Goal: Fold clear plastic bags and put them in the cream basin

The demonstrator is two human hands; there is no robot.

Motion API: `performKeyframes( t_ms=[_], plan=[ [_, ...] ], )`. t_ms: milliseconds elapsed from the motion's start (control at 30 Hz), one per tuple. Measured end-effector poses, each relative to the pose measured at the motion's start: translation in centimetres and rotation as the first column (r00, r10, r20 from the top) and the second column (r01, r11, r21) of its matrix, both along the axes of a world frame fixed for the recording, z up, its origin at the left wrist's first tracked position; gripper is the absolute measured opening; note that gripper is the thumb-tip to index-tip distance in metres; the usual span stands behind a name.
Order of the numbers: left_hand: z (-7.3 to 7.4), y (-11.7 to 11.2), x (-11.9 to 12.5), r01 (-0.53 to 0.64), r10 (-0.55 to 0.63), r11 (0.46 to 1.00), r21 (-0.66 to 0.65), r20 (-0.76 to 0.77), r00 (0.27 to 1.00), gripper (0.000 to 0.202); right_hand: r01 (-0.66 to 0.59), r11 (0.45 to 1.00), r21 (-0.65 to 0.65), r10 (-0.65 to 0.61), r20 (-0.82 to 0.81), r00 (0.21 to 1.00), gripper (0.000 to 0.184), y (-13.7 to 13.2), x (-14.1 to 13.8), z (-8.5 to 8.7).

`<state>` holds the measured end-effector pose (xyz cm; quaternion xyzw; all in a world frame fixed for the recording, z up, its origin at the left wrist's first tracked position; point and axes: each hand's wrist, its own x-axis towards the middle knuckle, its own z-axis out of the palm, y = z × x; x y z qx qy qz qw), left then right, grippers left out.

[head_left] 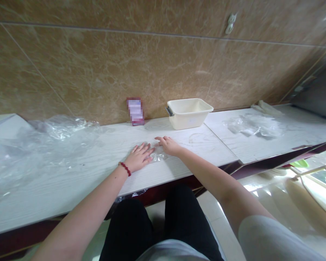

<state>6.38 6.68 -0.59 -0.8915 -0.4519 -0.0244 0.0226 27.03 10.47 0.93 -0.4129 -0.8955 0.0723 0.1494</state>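
Note:
A small piece of clear crinkled plastic, seemingly a bag (158, 156), lies on the white tabletop between my hands. My left hand (137, 158), with a red bead bracelet on the wrist, rests flat with its fingers spread, and its fingertips touch the plastic's left side. Over the plastic's upper right part is my right hand (168, 145). Its index finger points left while the other fingers curl in, apparently pinching the plastic; the grip itself is partly hidden.
Behind my right hand stands a cream plastic tub (191, 117) with a grey handle clip. A phone (136, 111) leans on the brown marbled wall (97, 69). Large clear plastic sheeting (51, 145) spreads over the left side. More clear bags (255, 125) lie at the right.

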Motion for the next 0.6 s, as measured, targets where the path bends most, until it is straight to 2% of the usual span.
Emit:
performKeyframes(
  t_ms=[200, 300, 400, 500, 600],
  plan=[
    [0.2, -0.2, 0.2, 0.019, -0.019, 1.0, -0.004, -0.006, 1.0, 0.052, 0.028, 0.999, -0.031, -0.029, -0.041, 0.999, 0.048, 0.0, -0.2, 0.0],
    [0.4, -0.2, 0.3, 0.023, -0.023, 1.0, -0.015, -0.014, 1.0, 0.051, 0.041, 0.996, -0.08, -0.053, -0.159, 0.986, 0.051, -0.7, 0.0, 0.1],
    [0.4, -0.2, 0.2, 0.025, -0.026, 0.999, -0.021, -0.01, 1.0, 0.052, 0.068, 0.97, -0.233, -0.14, -0.309, 0.941, 0.047, -2.0, 0.3, 0.3],
    [0.2, -0.1, 0.1, 0.029, -0.029, 0.999, -0.015, -0.001, 1.0, 0.052, 0.049, 0.918, -0.394, -0.2, -0.352, 0.915, 0.04, -3.6, 0.6, 0.5],
    [0.0, 0.0, 0.1, 0.024, -0.024, 1.0, -0.016, 0.008, 1.0, 0.051, 0.044, 0.892, -0.449, -0.23, -0.368, 0.901, 0.045, -4.8, 0.6, 0.5]
  ],
)
